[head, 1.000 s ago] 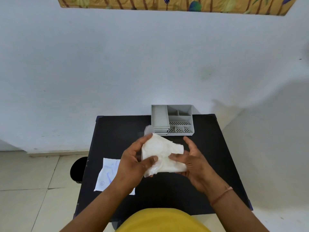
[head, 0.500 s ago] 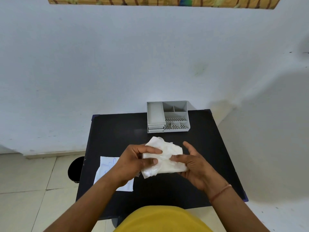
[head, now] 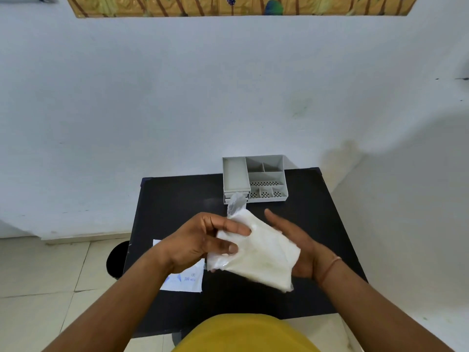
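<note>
Two hands hold one white pouch (head: 258, 252) in the air above the middle of the black desk (head: 177, 199). It is soft and crinkled: clear plastic over white filling, lying tilted, with a see-through corner poking up on the far side. The left hand (head: 200, 240) pinches the pouch's left edge, thumb and fingers (head: 236, 228) curled onto the plastic. The right hand (head: 302, 247) lies against the right side with its fingers straight, propping the pouch rather than gripping it; its thumb is hidden behind the pouch. The pouch's raised corner overlaps the front of the grey organiser (head: 255, 179) at the desk's far edge. A white printed sheet (head: 185, 278) lies flat near the desk's left edge, partly covered by the left wrist. A black round object (head: 116, 260) sits on the floor, left of the desk.
</note>
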Demonstrator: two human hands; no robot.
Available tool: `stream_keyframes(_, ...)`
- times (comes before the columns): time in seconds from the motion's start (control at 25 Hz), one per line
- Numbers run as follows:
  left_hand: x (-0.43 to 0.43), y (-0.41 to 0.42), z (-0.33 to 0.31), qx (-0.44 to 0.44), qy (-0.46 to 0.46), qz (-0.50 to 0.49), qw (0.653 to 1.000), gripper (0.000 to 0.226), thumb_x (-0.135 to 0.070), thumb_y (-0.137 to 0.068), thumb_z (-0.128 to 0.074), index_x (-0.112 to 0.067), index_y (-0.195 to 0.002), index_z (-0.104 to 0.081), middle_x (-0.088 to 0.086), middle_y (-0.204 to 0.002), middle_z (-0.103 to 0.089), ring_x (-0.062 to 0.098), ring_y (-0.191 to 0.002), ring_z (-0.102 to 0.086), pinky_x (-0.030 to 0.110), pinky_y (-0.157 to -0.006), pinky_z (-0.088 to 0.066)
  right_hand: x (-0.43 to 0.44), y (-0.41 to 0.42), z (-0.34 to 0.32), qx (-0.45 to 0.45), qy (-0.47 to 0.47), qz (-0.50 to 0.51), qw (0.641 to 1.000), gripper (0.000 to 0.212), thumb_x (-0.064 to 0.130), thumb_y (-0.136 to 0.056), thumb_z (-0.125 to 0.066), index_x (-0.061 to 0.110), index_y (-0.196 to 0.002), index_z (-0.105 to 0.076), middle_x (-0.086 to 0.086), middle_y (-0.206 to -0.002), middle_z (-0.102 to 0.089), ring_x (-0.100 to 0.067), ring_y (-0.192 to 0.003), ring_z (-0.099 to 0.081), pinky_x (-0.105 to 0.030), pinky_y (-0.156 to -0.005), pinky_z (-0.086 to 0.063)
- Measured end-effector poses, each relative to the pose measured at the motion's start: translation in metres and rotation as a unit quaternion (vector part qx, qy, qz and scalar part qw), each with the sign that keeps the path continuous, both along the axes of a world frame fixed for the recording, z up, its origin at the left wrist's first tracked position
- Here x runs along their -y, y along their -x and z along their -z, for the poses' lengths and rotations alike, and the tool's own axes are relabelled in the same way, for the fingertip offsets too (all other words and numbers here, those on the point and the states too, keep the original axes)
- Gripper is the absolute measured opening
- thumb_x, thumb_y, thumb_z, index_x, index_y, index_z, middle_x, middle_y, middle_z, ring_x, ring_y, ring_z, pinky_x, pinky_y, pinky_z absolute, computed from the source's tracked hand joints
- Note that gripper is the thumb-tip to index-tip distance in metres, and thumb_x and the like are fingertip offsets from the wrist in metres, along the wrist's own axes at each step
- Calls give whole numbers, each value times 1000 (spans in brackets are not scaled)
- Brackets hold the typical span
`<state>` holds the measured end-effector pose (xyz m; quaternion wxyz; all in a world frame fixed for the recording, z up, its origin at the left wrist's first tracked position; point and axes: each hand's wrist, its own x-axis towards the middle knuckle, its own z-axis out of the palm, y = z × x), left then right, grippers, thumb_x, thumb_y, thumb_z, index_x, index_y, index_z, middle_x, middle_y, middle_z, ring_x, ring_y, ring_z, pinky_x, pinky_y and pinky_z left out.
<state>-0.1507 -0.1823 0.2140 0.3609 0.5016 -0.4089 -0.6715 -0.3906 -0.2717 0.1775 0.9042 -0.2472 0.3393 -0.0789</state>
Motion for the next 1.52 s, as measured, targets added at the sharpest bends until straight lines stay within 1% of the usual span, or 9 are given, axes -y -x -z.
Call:
stream_keyframes(0.16,10,-16,-3,91,23,63,994,74,3,-82,-85,-33,-144,-64,1,-136,-71,29,-124,-70,49,-93,-64,-20,-6,-4,31,84,-58,994,67,46,-83,-84,10,-137,-69,-24,-136,-69,-37,-122,-68,-54,-104,-56)
stream_keyframes(0.28,14,-16,2,120,12,-63,991,94,-13,-81,-90,-42,-156,-43,-4,-133,-73,28,-114,-75,43,-67,-64,-26,-19,-3,-7,153,9,988,47,11,-92,-75,7,-138,-65,-31,-140,-64,-43,-121,-67,-60,-105,-54)
stream_keyframes(0.36,9,-7,4,19,-42,-188,981,75,-32,-88,-84,-32,-155,-50,4,-130,-75,31,-111,-76,46,-78,-64,-35,-29,-5,2,145,81,986,41,5,-97,-66,9,-138,-65,-25,-135,-69,-43,-120,-69,-60,-98,-59)
stream_keyframes(0.52,-13,26,19,-211,-174,-203,940,45,-41,-101,-63,-16,-138,-68,18,-132,-76,40,-119,-74,66,-104,-54,-50,-51,-13,-57,169,173,969,38,8,-98,-64,22,-133,-67,-12,-124,-78,-35,-110,-77,-59,-84,-64)
stream_keyframes(0.8,-15,28,23,-206,-156,-284,923,30,-18,-106,-51,-18,-130,-69,13,-112,-83,34,-95,-83,59,-75,-67,-34,-34,-12,-208,394,118,887,70,21,-95,-73,47,-152,-41,12,-135,-67,-13,-120,-68,-43,-97,-63)
stream_keyframes(1.0,-14,33,20,-187,-145,-289,928,28,-14,-106,-55,-15,-128,-73,14,-110,-83,30,-91,-83,50,-69,-68,-32,-35,2,-224,521,20,824,48,13,-100,-62,47,-134,-65,16,-155,-45,-9,-141,-48,-40,-114,-51)
stream_keyframes(1.12,-14,38,24,-164,-145,-314,924,25,-16,-106,-58,-17,-126,-74,15,-111,-83,34,-99,-80,56,-78,-67,-34,-38,-5,-193,488,54,849,50,3,-101,-57,47,-114,-77,24,-142,-54,-2,-131,-55,-30,-107,-56)
stream_keyframes(1.28,-13,40,29,-125,-141,-315,930,31,-22,-108,-58,-14,-136,-69,18,-126,-78,39,-119,-73,62,-104,-57,-38,-40,-20,-106,184,123,969,30,32,-105,-55,26,-118,-81,-1,-128,-77,-25,-118,-73,-50,-101,-60)
stream_keyframes(1.52,-16,47,24,-144,-118,-265,946,34,-22,-108,-56,-20,-142,-63,13,-127,-79,36,-119,-75,62,-103,-57,-46,-38,-13,-204,364,146,897,24,15,-91,-80,32,-108,-82,8,-115,-79,-15,-107,-76,-42,-92,-65)
